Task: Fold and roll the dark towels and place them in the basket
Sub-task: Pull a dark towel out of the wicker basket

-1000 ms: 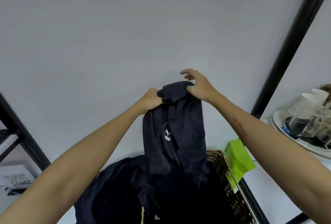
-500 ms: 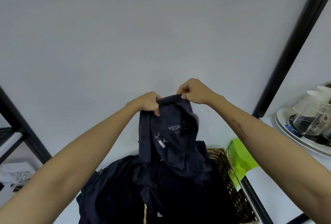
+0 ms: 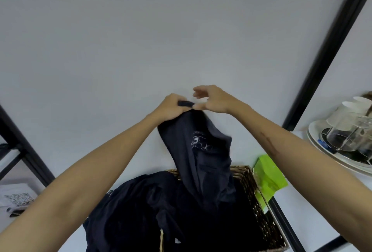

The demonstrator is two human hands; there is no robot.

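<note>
Left hand gripping limp dark towel, woven basket

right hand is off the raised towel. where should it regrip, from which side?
Judgement: pinch the top hem of the raised towel just right of the left hand, coming in from the right. The cloth hangs bunched from that one corner, so the right hand needs the free edge beside it.

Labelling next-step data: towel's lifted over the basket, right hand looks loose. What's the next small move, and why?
Probably re-pinch the top edge with the right hand. Its fingers are spread and only the thumb side touches the dark navy towel, while the left hand grips the bunched corner alone. The towel hangs crumpled over the woven wicker basket, so it needs two corners held to spread for folding.
</note>
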